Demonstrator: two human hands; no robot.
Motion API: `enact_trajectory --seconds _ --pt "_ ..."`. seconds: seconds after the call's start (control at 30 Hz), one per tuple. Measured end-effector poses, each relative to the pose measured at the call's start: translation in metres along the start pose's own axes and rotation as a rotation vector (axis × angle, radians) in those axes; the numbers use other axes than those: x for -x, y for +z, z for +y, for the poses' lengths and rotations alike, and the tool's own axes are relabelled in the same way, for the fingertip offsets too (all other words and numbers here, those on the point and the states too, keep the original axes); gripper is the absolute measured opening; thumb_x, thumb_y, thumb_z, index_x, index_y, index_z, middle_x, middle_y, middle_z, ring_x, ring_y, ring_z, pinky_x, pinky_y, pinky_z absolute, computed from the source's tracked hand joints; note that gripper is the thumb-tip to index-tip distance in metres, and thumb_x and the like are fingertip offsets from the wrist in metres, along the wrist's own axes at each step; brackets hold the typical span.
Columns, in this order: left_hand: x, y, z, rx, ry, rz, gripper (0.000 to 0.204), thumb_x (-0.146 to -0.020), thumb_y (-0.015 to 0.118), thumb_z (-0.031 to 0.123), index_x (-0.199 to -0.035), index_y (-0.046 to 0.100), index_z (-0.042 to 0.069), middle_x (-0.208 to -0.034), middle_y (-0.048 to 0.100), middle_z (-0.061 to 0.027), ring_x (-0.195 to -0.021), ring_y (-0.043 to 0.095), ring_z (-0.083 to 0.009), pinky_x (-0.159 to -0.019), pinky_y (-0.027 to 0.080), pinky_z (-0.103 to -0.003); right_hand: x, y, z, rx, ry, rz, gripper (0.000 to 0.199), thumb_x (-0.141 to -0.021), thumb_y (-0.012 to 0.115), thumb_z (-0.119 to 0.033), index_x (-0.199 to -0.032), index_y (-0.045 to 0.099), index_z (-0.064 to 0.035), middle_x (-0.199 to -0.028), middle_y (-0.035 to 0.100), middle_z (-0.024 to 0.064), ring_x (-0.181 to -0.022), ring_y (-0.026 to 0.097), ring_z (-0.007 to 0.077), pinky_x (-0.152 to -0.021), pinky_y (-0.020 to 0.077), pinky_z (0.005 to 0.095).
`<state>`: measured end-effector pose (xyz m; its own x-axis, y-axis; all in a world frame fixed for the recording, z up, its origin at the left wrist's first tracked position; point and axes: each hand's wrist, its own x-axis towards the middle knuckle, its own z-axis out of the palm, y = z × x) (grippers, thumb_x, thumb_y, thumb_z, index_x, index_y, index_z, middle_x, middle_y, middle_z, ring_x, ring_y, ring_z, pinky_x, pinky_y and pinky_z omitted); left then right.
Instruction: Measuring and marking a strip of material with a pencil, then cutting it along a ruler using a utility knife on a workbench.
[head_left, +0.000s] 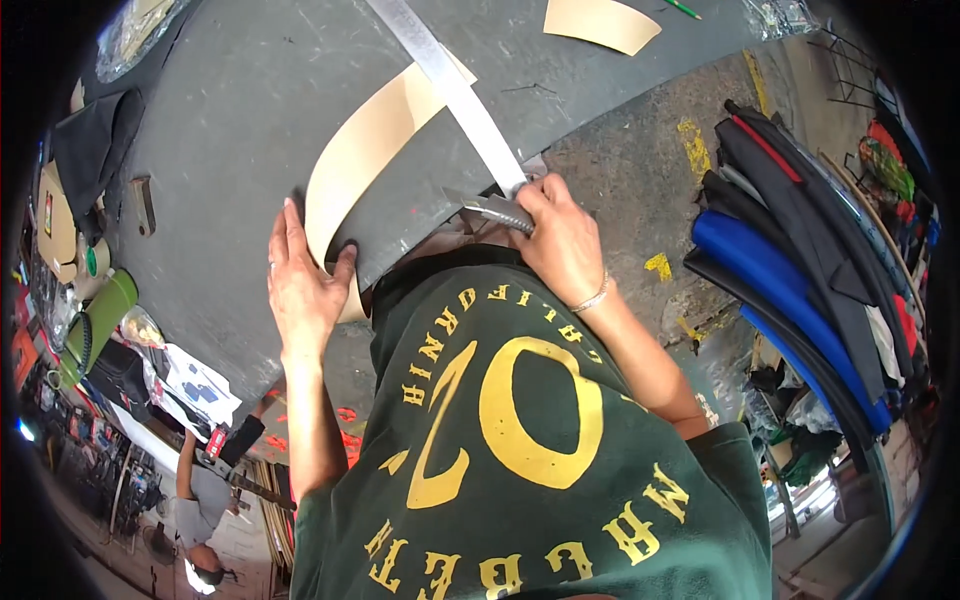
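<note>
Not much in the way of packaging here, tbh. Far upper left of the frame there's a crinkly clear plastic bag (140, 35) lying at the desk's edge, contents too blurry to make out. Another clear plastic bag (778, 15) sits at the top right, just past the desk's corner. On the left edge there's a brown cardboard box (55, 225) with a small red label on its side. No screens or signs that I can spot.
</note>
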<state>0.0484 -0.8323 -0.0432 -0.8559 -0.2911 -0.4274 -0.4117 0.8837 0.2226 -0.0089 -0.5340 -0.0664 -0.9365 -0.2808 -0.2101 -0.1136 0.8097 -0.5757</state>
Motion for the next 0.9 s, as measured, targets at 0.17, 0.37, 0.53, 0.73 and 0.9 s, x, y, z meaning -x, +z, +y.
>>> enact_trajectory --seconds 0.17,0.37,0.53,0.73,0.9 --pt "0.001 0.015 -0.002 0.021 0.086 0.119 0.088 -0.084 0.081 0.028 -0.156 0.038 0.006 -0.156 0.041 -0.0212 -0.146 0.038 -0.0413 -0.118 0.038 -0.05 -0.041 -0.044 0.038 0.097 0.159 0.13 0.028 -0.081 0.081 -0.019 -0.099 0.065 -0.0045 -0.101 0.065 0.016 -0.092 0.067 0.0396 -0.079 0.0547 0.044" --pt "0.002 0.022 -0.015 0.098 0.146 0.276 0.048 -0.077 0.088 0.024 -0.109 0.059 0.003 -0.137 0.058 -0.0184 -0.136 0.049 -0.0424 -0.106 0.045 -0.052 -0.054 -0.063 0.04 0.044 -0.05 0.425 0.036 -0.081 0.087 -0.023 -0.09 0.063 0.0018 -0.109 0.062 0.0166 -0.098 0.061 0.0291 -0.079 0.0511 0.0381" --pt "-0.018 -0.002 0.024 0.324 -0.062 0.166 0.061 -0.08 0.087 0.039 -0.118 0.057 0.003 -0.103 0.071 -0.0221 -0.095 0.072 -0.0395 -0.08 0.057 -0.045 -0.027 -0.026 -0.03 -0.672 -0.079 -0.173 0.028 -0.086 0.086 -0.022 -0.086 0.064 -0.0038 -0.084 0.065 0.0001 -0.076 0.057 0.0065 -0.068 0.0478 0.0254" --pt "-0.047 -0.029 0.071 0.329 0.309 0.08 0.072 -0.074 0.09 0.035 -0.128 0.052 0.007 -0.11 0.072 -0.0193 -0.103 0.071 -0.0394 -0.085 0.057 -0.046 -0.063 0.013 -0.088 -1.089 0.19 -0.047 0.03 -0.084 0.085 -0.01 -0.094 0.057 -0.0048 -0.083 0.066 0.0021 -0.065 0.061 0.0085 -0.056 0.0479 0.0228" --pt "-0.059 -0.036 0.064 0.796 0.358 -0.074 0.072 -0.084 0.085 0.032 -0.142 0.05 0.006 -0.108 0.075 -0.0084 -0.095 0.072 -0.0208 -0.086 0.055 -0.036 -0.114 -0.007 -0.088 -1.428 0.172 0.137 0.015 -0.089 0.076 -0.001 -0.09 0.062 -0.0057 -0.084 0.068 0.0037 -0.064 0.062 0.012 -0.053 0.0472 0.0249"
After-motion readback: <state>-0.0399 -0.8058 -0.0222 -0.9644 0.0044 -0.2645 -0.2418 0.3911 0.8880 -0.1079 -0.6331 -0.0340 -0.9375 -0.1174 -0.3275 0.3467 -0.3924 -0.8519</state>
